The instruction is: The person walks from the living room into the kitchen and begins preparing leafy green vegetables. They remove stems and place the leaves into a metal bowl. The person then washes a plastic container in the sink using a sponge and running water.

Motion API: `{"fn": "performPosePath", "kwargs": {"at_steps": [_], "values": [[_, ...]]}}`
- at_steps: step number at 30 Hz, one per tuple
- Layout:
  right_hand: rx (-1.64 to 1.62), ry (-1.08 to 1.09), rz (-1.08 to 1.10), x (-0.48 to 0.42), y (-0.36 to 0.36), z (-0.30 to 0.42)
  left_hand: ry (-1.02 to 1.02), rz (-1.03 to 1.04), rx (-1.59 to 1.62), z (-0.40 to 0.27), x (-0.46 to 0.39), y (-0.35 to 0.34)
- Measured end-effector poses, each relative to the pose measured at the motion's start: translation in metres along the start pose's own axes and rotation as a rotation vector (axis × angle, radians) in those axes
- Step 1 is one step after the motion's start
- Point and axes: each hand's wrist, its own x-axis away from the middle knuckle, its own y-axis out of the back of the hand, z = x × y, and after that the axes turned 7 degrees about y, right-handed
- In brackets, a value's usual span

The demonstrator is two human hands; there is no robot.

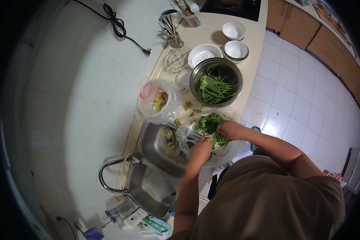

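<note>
My left hand [200, 150] is closed on the stems of some leafy greens [218, 142], over a thin clear plastic bag [184, 132] spread beside the sink. Just up and to the right, my right hand [230, 130] pinches the same greens among the leaves; its fingertips are partly hidden. A bunch of dark green leaves [208, 123] lies in the bag. Farther along the counter, a steel pot [240, 82] holds long green leafy vegetables [214, 87]. A second plastic bag [142, 106], with scraps inside, stands left of the pot.
The double steel sink [159, 162] has yellowish scraps in one basin, beside a curved faucet [100, 174]. White bowls [234, 30], a white strainer [204, 54], a wire rack [176, 60] and utensil holders [192, 21] stand beyond the pot. A black cord [117, 27] hangs on the wall.
</note>
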Motion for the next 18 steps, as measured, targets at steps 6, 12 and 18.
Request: {"fn": "performPosePath", "kwargs": {"at_steps": [6, 12, 18], "values": [[0.514, 0.064, 0.224, 0.002, -0.039, 0.011, 0.066, 0.087, -0.169, -0.005, 0.017, -0.005], [0.646, 0.341, 0.148, 0.006, -0.058, -0.011, 0.077, 0.03, -0.074, -0.005, 0.022, -0.006], [-0.312, 0.128, -0.071, 0.008, -0.017, -0.006, 0.09, -0.14, 0.288, -0.002, 0.016, 0.0]]}}
